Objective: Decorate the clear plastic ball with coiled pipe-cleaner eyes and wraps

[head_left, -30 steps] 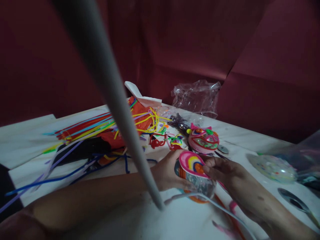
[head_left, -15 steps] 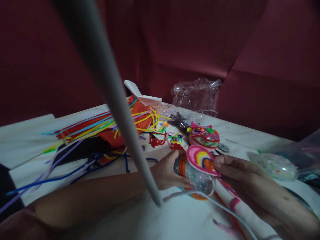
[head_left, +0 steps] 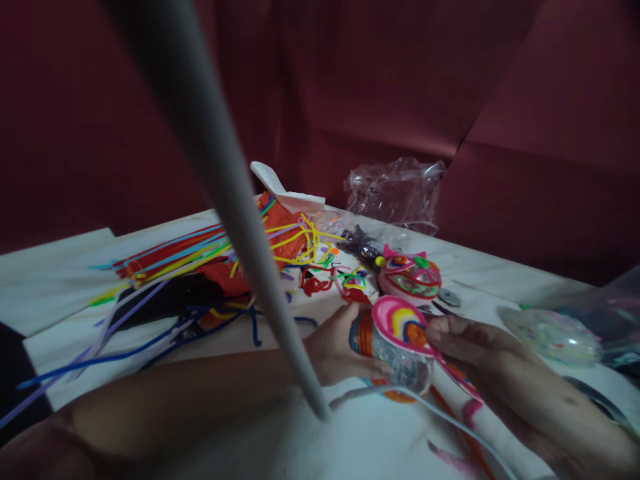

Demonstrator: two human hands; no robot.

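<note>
My left hand (head_left: 337, 343) is closed around a clear plastic bottle (head_left: 410, 367) lying on its side, with orange pipe cleaner (head_left: 367, 337) wound about it. The fingers and thumb of my right hand (head_left: 465, 347) pinch the edge of a pink-rimmed oval disc (head_left: 397, 320), which bears yellow, blue and orange arcs. That disc lies over the bottle's upper side; whether it is fixed there I cannot tell. A second pink-edged piece (head_left: 460, 379) shows beneath my right hand. Just behind the bottle sits a decorated clear ball with pink ears (head_left: 410, 275).
Bundled pipe cleaners (head_left: 175, 250) and loose blue ones (head_left: 120, 357) spread over the left side. A crumpled plastic bag (head_left: 393, 193) stands at the back. On the right is a clear speckled dome (head_left: 555, 337). A thick grey rod (head_left: 235, 207) crosses the near view, with a white cord (head_left: 445, 413) below.
The view has shifted very slightly. My right hand and the pink disc have dipped a little against the bottle; my left hand keeps its hold.
</note>
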